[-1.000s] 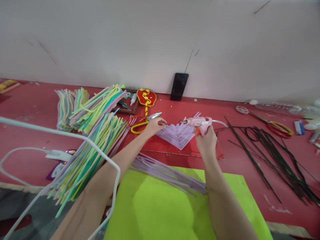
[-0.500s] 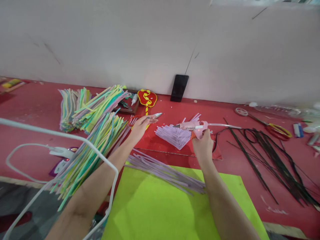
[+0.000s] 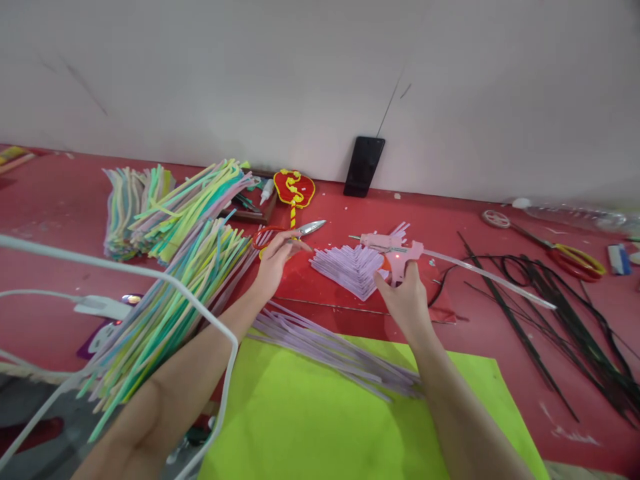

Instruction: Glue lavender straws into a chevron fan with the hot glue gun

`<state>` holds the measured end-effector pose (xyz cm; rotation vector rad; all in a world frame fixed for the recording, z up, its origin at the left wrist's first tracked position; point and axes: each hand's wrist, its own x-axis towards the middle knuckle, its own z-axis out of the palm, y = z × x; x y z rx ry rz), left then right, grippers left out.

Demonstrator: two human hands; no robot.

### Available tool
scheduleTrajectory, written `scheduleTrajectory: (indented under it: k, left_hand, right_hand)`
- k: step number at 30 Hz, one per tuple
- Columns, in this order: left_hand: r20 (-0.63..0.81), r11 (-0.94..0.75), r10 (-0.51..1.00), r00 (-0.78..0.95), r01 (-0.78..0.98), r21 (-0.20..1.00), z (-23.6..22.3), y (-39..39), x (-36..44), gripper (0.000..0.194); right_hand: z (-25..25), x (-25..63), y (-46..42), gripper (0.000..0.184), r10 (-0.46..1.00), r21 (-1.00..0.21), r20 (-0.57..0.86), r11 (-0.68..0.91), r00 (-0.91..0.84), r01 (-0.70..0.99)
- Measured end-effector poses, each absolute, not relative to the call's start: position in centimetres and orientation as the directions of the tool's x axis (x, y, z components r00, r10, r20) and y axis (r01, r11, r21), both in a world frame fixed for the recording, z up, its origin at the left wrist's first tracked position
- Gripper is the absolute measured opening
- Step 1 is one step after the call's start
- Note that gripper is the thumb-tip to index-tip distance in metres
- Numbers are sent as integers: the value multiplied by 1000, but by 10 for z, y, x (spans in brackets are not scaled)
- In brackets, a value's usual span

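Observation:
My right hand (image 3: 409, 297) grips a pink hot glue gun (image 3: 395, 252) by its handle. The nozzle points left above a V-shaped panel of lilac pipe cleaners (image 3: 350, 270), and a long clear glue stick (image 3: 493, 275) juts from the back. My left hand (image 3: 279, 260) hovers at the handles of a pair of scissors (image 3: 311, 228), its fingers stretched out to the right; whether it touches them I cannot tell. The panel lies on a red board (image 3: 320, 300). Closer to me, loose lilac pipe cleaners (image 3: 335, 353) lie across a lime-green sheet (image 3: 350, 427).
Bundles of colourful pipe cleaners (image 3: 185, 293) fill the left side. A white cable (image 3: 150, 267) loops across the foreground. A phone (image 3: 365, 167) leans on the wall near a red-and-yellow ornament (image 3: 294, 188). Dark strips (image 3: 560, 320) and another pair of scissors (image 3: 575, 260) lie right.
My left hand has drawn back left from the lilac panel's edge to the scissors' handles. The glue gun has turned in my right hand, and its glue stick now slants down to the right.

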<state>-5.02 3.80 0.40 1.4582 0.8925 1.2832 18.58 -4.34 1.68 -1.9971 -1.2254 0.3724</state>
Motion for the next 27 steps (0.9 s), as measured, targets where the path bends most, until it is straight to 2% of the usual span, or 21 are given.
scheduleTrajectory:
  k: [2, 4, 6, 9, 13, 17, 19, 23, 27]
  left_hand:
    - [239, -239, 958, 157, -15, 971, 5, 36, -50, 26]
    - [225, -238, 969, 98, 161, 958, 5, 35, -52, 22]
    - [256, -255, 966, 42, 339, 905, 5, 36, -54, 16]
    - [354, -321, 935, 26, 489, 811, 6, 38, -58, 24]
    - [478, -437, 872, 108, 614, 658, 2, 41, -61, 43]
    - [536, -560, 795, 284, 684, 468, -2, 41, -59, 46]
    - [491, -587, 781, 385, 720, 370, -1, 37, -55, 48]
    - [277, -641, 762, 585, 743, 195, 7, 13, -40, 46]
    - [87, -615, 789, 609, 783, 93, 7, -23, -21, 61]
  right_hand:
    - [17, 185, -43, 40, 858, -728, 119, -267, 500, 631]
    - [18, 185, -43, 42, 857, -726, 117, -271, 502, 632]
    - [18, 186, -44, 43, 852, -714, 123, -280, 509, 641]
    - [17, 186, -44, 43, 852, -703, 130, -282, 508, 653]
    - [15, 185, -44, 40, 846, -703, 148, -274, 512, 656]
    - [13, 186, -44, 38, 841, -698, 166, -269, 515, 664]
    - [13, 187, -44, 38, 839, -696, 166, -272, 517, 664]
    - [14, 189, -44, 39, 831, -699, 156, -289, 534, 654]
    - [15, 191, -43, 39, 831, -720, 141, -288, 539, 632]
